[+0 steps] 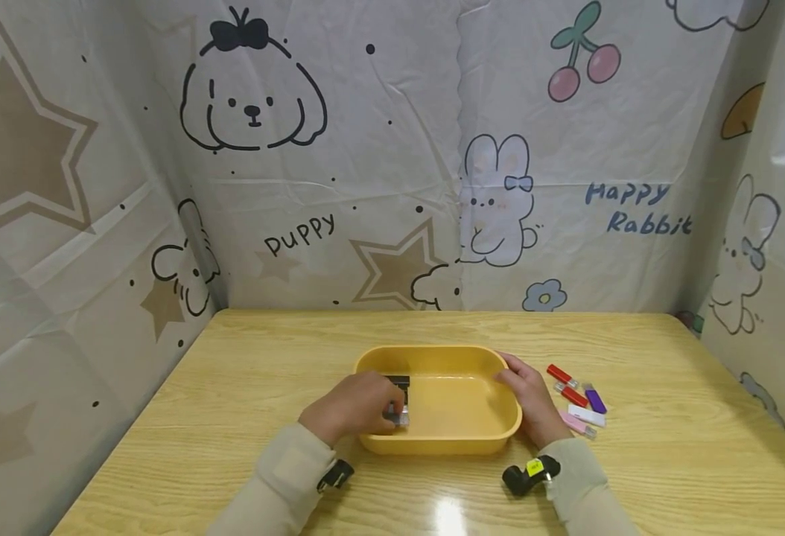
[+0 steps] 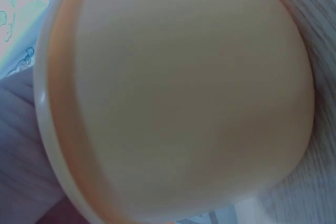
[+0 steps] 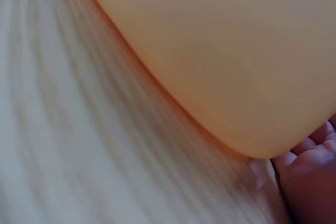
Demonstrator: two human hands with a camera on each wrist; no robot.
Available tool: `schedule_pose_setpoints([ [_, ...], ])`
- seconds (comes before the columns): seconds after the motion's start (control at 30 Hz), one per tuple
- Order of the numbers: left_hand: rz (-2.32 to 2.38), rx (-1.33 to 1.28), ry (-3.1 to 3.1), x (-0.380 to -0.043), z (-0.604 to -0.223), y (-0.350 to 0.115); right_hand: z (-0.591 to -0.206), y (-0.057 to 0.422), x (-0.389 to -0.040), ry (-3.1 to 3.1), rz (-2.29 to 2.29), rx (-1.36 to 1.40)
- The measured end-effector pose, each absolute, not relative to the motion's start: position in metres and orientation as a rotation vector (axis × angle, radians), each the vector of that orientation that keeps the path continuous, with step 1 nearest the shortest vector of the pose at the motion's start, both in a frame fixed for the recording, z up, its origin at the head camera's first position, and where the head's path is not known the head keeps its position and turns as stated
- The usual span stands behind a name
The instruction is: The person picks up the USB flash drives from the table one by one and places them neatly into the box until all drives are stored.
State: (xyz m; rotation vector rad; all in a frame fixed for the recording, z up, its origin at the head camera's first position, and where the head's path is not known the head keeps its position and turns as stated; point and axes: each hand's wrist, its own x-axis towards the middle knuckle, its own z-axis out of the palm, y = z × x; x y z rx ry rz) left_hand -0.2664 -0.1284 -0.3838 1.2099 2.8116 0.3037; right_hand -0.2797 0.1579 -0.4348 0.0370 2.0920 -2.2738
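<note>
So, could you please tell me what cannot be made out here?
Head: whether the left hand grips the small item; the hand hides the contact.
Left wrist: inside the yellow tray; its outer wall blocks it.
Head: any print on the USB sticks; too small.
Right wrist: much of the right hand; edge cuts it.

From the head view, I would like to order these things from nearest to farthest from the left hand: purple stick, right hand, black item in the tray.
1. Black item: in the tray, beside the left hand.
2. Right hand: at the tray's right end.
3. Purple stick: on the table, beyond the right hand.
</note>
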Motion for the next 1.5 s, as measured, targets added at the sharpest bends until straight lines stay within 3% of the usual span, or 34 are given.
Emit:
schedule_pose_setpoints([
  [0.83,0.284,1.212,2.794,-0.2671,-0.3864,-0.1258,-0.435,0.1579,-0.2809,2.115,-2.231,0.066],
  [1.5,0.229,1.069,2.835,-0.2663,-0.3844,-0.1209,-0.4351,0.1574,-0.2806,2.091,-2.271,0.06],
])
